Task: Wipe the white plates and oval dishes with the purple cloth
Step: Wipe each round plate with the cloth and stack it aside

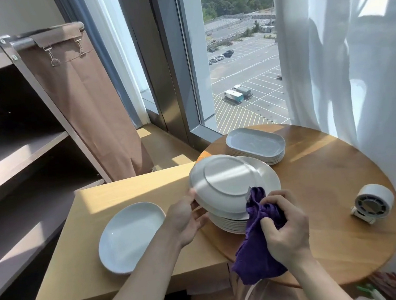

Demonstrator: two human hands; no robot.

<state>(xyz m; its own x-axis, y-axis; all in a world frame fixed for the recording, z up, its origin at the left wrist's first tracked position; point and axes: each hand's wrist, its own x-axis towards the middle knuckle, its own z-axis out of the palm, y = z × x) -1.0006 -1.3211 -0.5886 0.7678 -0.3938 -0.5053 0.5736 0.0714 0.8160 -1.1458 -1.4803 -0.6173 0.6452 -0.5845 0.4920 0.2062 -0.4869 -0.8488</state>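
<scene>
Two stacks (pixel 230 222) (pixel 256 148), one loose plate (pixel 131 236); hands (pixel 188 222) (pixel 285 228) hold one upturned plate (pixel 223 184), one cloth (pixel 257 246).

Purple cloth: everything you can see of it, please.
The purple cloth is a deep violet, soft, nappy-looking fabric, crumpled rather than folded. The right hand grips its middle with curled fingers. Its upper bunch touches the upturned plate near the rim, above the plate stack, and what looks like a small pale tag shows there. Its loose lower end hangs past the edge of the round table.
</scene>
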